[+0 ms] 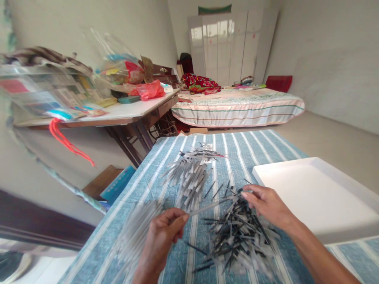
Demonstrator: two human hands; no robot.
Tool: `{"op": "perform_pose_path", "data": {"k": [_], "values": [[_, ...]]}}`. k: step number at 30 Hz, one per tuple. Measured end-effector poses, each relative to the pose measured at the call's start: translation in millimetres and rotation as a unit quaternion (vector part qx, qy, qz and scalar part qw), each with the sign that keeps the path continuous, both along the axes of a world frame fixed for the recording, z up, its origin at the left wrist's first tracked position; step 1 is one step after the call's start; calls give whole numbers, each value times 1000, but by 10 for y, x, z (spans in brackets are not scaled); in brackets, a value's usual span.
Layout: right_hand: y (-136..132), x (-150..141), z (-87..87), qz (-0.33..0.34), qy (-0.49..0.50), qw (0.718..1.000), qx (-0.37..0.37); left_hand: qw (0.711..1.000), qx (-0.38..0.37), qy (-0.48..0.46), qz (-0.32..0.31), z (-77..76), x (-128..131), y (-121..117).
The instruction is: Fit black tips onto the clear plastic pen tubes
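Observation:
My left hand pinches one end of a thin clear tube that stretches across to my right hand. My right hand's fingers are closed on the tube's other end, just above a loose heap of black-tipped thin sticks. A second pile of grey sticks lies farther out on the blue-and-white striped cloth. A blurred bundle of clear tubes lies left of my left hand.
A white shallow tray sits at the right on the striped cloth. A cluttered white table with bags stands at the left, a bed and a wardrobe behind. Books lie on the floor at the left.

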State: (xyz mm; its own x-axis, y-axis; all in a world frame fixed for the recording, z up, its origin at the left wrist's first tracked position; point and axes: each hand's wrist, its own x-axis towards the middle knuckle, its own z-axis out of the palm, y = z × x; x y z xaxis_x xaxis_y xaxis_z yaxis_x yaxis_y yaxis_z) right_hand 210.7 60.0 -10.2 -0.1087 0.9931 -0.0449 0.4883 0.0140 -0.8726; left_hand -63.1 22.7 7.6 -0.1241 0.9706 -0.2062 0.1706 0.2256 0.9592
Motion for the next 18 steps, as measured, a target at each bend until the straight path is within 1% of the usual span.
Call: {"op": "perform_pose_path", "data": {"k": [1, 3, 4, 6, 8, 10, 12, 13, 15, 16, 18], "values": [[-39, -52, 44, 29, -1, 999, 30, 1000, -6, 2, -22, 10, 119, -24], [-120, -155, 126, 116, -2, 991, 60, 998, -22, -8, -62, 15, 291, -67], [-158, -203, 155, 157, -10, 986, 62, 997, -27, -18, -71, 7, 340, -82], [-229, -290, 185, 210, -16, 977, 41, 996, -24, -58, -57, -29, 377, -96], [-298, -371, 187, 223, 7, 975, -13, 988, -3, -154, -17, -79, 382, -93], [-369, -453, 182, 216, 43, 973, -66, 960, 11, -278, 17, -120, 405, -86], [-432, -530, 181, 210, 61, 972, -86, 934, 7, -356, 27, -131, 468, -91], [-454, -559, 183, 213, 61, 972, -81, 929, -1, -368, 24, -122, 510, -101], [-469, -588, 190, 224, 51, 972, -49, 933, -20, -359, 11, -79, 595, -138], [-462, -584, 194, 226, 46, 973, -33, 941, -27, -338, 3, -50, 629, -164], [-432, -550, 207, 206, 43, 978, -3, 967, -30, -251, -27, 4, 675, -226]]}}
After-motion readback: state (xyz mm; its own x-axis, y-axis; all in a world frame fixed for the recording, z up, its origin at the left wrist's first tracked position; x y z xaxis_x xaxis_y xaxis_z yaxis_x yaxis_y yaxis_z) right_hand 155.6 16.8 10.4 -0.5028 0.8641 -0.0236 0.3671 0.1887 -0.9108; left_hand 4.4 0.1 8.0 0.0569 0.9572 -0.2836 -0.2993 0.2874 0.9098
